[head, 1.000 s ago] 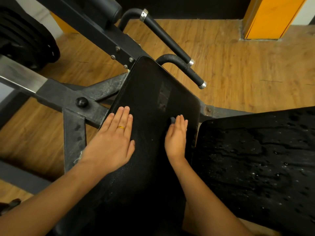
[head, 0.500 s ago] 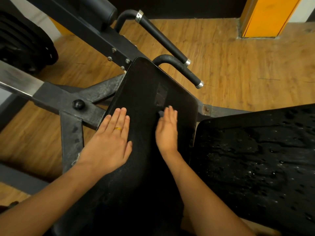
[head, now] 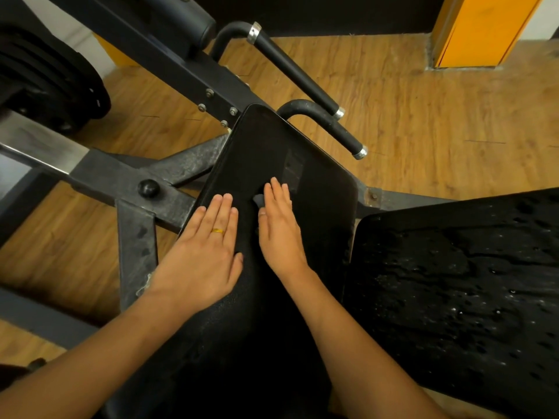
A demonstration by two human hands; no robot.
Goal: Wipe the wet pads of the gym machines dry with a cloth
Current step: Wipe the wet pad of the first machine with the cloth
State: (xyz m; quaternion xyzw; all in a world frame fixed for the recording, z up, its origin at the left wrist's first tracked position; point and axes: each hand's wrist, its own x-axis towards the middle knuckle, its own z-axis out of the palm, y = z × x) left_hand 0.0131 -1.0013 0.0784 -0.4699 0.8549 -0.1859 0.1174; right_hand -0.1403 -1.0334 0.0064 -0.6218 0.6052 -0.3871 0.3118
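1. Head view, looking down: the left hand [head: 205,252] lies flat on the left edge of the narrow black pad [head: 272,146] at centre frame. Its fingers are straight and close together, with a gold ring [head: 218,231] on one, and it holds nothing.
2. The right hand [head: 279,228] lies just beside it, palm down, fingers straight and pressed together on a dark cloth [head: 258,200]. Only a small grey fold of the cloth shows at the index-finger side; the rest is hidden under the palm. Whether the thumb pinches the cloth cannot be told.
3. The narrow pad looks matt in its upper part, with fine speckling, probably water, toward the lower frame.
4. The wide pad [head: 453,282], at the right of the frame, is beaded with drops, and neither hand touches it.
5. Surroundings: two black handles [head: 302,74] at upper centre, a steel frame [head: 136,182] at left, weight plates [head: 45,80] at upper left, wooden floor [head: 423,116], and an orange panel [head: 478,28] at upper right.
6. Step in hand, as judged: the narrow pad is being wiped and the wide pad is not yet begun.
7. The next move calls for steady flat pressure along the speckled lower part while the left hand braces. After that comes the wide pad, where so small a cloth may soak quickly.
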